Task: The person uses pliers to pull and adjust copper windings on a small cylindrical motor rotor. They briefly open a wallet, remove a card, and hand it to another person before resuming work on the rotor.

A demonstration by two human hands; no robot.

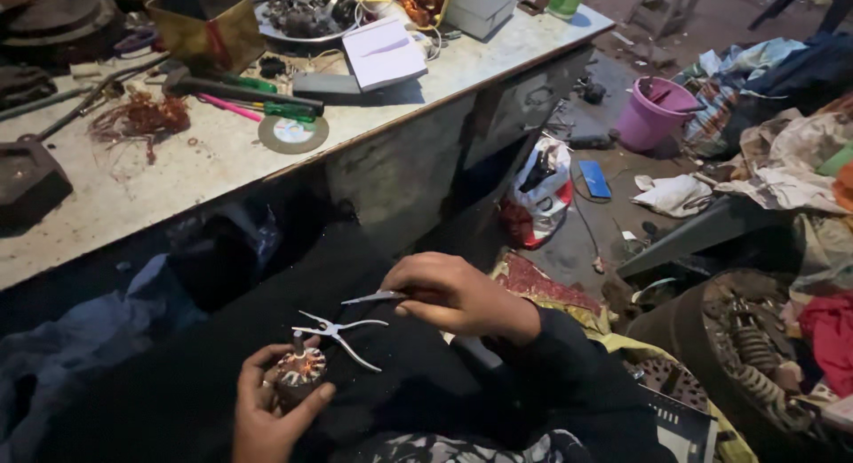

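A long workbench [160, 192] with a pale, stained top runs across the upper left, drawers [524, 99] set into its front. On it lie a tangle of copper wire [142, 116], a cutting disc [292, 134], a white notebook [384, 52], a brass-coloured box [209, 23] and a dish of metal parts [306, 10]. The floor [613, 81] is bare and dusty, littered with rags [773, 161]. A pink bucket [656, 112] stands near them, a plastic bag [540, 196] leans by the bench. The light is dim, brighter over the bench.
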